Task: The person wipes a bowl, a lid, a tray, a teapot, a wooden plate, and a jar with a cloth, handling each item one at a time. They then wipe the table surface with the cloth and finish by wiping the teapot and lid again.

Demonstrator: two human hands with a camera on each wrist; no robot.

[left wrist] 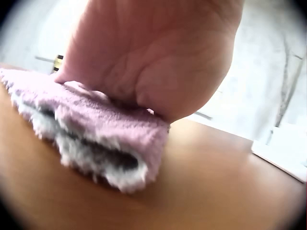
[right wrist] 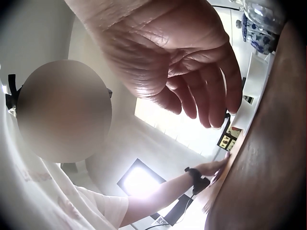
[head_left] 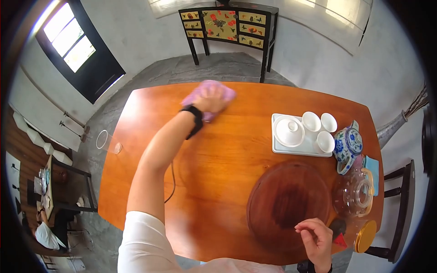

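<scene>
The left hand (head_left: 211, 99) lies flat on a folded pink cloth (head_left: 193, 96) near the far edge of the wooden table (head_left: 218, 150). Up close in the left wrist view, the palm (left wrist: 153, 57) presses on the cloth (left wrist: 96, 120), whose fluffy pale edge shows. Over the near right part of the table hangs the right hand (head_left: 317, 241), beside a round dark wooden board (head_left: 273, 200). Its fingers are loosely bent with nothing in them, as the right wrist view of the hand (right wrist: 177, 62) also shows.
A white tray (head_left: 302, 151) with a lidded bowl and several cups stands at the right. Beyond it are a blue-and-white teapot (head_left: 348, 143), a glass teapot (head_left: 353, 195) and a gold-lidded jar (head_left: 365, 236). A clear plastic cup (head_left: 109, 142) lies at the left edge.
</scene>
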